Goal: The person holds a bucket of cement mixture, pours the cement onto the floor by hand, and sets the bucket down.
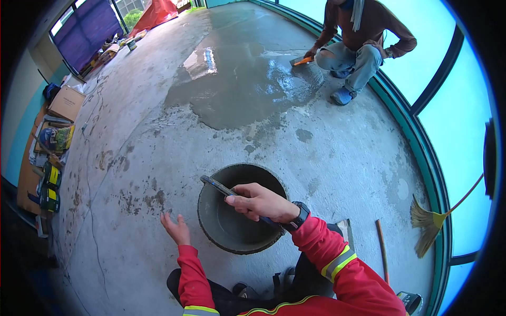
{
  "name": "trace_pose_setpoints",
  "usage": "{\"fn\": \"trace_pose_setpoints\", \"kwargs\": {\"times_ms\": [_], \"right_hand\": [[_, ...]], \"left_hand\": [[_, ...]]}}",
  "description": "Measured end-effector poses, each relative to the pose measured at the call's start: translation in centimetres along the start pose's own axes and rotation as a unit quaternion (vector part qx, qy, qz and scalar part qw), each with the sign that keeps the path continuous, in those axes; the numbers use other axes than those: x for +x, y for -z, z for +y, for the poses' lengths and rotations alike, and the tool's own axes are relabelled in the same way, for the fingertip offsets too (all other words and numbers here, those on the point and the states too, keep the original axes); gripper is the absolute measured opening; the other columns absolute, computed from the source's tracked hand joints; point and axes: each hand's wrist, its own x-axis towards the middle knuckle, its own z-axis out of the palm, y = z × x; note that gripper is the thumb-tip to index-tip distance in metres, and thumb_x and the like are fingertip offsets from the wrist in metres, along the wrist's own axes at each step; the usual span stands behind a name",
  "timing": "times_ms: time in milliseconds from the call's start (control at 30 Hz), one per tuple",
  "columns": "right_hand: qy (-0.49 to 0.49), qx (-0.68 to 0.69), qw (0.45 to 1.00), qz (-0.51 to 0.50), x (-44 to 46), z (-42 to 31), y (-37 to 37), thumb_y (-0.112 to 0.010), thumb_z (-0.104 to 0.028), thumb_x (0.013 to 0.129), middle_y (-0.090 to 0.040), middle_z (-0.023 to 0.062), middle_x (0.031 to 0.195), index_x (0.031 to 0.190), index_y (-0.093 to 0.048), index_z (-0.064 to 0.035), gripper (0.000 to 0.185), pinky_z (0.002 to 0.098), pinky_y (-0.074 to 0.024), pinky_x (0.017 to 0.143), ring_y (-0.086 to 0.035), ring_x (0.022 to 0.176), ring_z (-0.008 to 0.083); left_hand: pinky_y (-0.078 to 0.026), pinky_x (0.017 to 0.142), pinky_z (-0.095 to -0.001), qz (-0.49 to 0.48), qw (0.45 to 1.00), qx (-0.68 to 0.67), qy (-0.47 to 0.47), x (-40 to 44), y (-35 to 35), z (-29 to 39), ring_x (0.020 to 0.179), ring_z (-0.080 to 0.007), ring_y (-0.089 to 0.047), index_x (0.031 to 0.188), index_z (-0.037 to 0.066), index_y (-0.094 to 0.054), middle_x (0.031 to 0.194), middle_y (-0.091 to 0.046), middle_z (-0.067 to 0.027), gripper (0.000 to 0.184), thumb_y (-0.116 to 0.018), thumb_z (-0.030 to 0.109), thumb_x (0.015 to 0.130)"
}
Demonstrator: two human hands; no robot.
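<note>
Gripped in the right hand (pixel 261 203), in the head view, a grey stick (pixel 215 184) is held slanting over the bucket (pixel 217 217), perhaps so that anything dripping is caught; the left hand (pixel 176 230) is spread empty beside the bucket, possibly for balance

Pretty clearly an indoor building site: wet cement (pixel 226 97) on the far concrete floor (pixel 142 142), cement-smeared tub (pixel 217 221) near.

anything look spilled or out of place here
Dark splotches mark the pale floor left of the bucket, away from the wet cement; they look like stray drips, though they could be old stains.
</note>
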Motion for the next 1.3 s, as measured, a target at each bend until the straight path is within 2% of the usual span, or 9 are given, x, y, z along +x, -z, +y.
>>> {"fn": "trace_pose_setpoints", "kwargs": {"times_ms": [967, 1300], "right_hand": [[0.003, -0.018, 1.0, 0.005, 0.1, 0.3, 0.0, -0.056, -0.034, 0.096, -0.046, -0.0036, 0.069, 0.09, -0.055, -0.0035, 0.031, 0.0208, -0.0333, 0.047, -0.04, 0.052, 0.0044], [-0.005, -0.009, 1.0, 0.01, -0.1, -0.1, -0.2, -0.056, -0.031, 0.096, -0.045, -0.0038, 0.069, 0.091, -0.056, -0.0035, 0.029, 0.0209, -0.0318, 0.046, -0.039, 0.052, 0.0038]], "left_hand": [[-0.025, 0.112, -0.041, -0.006, 1.0, 0.006, 0.015, 0.0, 0.2, 0.1, 0.137, -0.0364, -0.03, 0.128, -0.006, -0.045, 0.146, -0.032, -0.0229, 0.051, -0.062, 0.008, 0.083], [-0.026, 0.112, -0.0415, 0.008, 1.0, 0.003, -0.004, 0.1, 0.0, -0.7, 0.136, -0.0371, -0.031, 0.125, -0.002, -0.048, 0.145, -0.033, -0.0232, 0.046, -0.063, 0.008, 0.083]]}}
